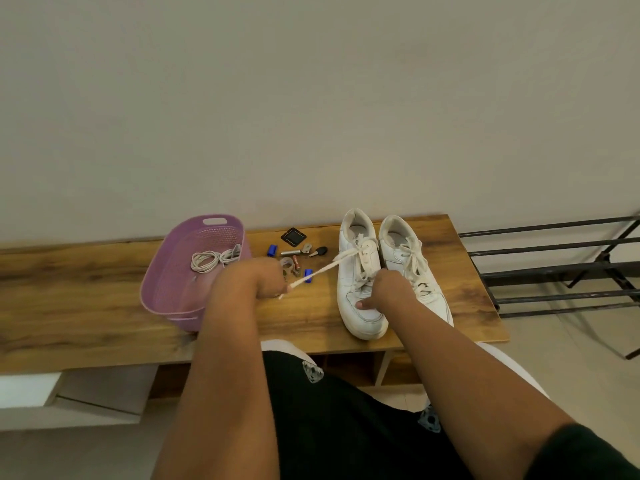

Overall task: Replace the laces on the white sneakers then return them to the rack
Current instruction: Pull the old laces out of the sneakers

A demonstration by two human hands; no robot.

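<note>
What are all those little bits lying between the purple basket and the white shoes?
In the head view, between the purple basket and the sneakers lie batteries, a key, blue caps and the left hand pulling a lace.

Bare surface wide open left of the purple basket. Between basket and left sneaker, a narrow lane cluttered with small items and crossed by a taut lace. Right sneaker touching its mate, no gap. Rack beyond the surface's right end.
</note>
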